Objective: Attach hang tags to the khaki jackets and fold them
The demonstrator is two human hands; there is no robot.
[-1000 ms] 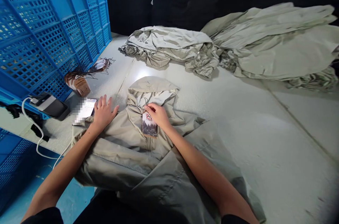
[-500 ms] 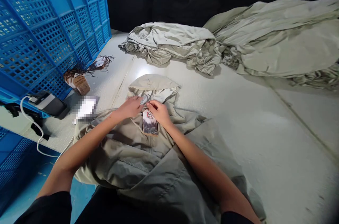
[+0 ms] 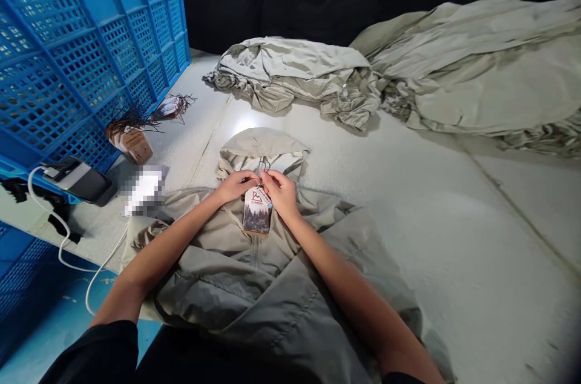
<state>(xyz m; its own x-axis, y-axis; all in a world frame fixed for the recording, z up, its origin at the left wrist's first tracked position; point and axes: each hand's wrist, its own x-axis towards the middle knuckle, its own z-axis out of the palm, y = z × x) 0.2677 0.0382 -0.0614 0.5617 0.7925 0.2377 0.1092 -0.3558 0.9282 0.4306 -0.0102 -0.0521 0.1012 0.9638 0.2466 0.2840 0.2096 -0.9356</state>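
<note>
A beige hooded jacket [image 3: 236,275] lies flat on the white table, its hood [image 3: 263,145] pointing away from me. On its chest rests a hang tag [image 3: 256,211] with a forest picture and a red logo. My left hand [image 3: 236,186] and my right hand [image 3: 280,193] meet just above the tag, at the collar. Their fingertips pinch at a thin dark cord [image 3: 264,166] that loops up from the tag. The fingers hide the cord's lower part, so exactly which hand holds which strand is hidden.
A blue plastic lattice crate [image 3: 86,51] stands at the left, with a bundle of string-tied tags [image 3: 129,140] next to it. A pixelated phone [image 3: 145,190] and a power bank [image 3: 75,181] with a white cable lie nearby. Crumpled beige jackets [image 3: 290,72] are heaped behind.
My left hand has moved from beside the phone to the collar, next to my right hand. The cord now stands up above the tag, and the tag has tilted slightly.
</note>
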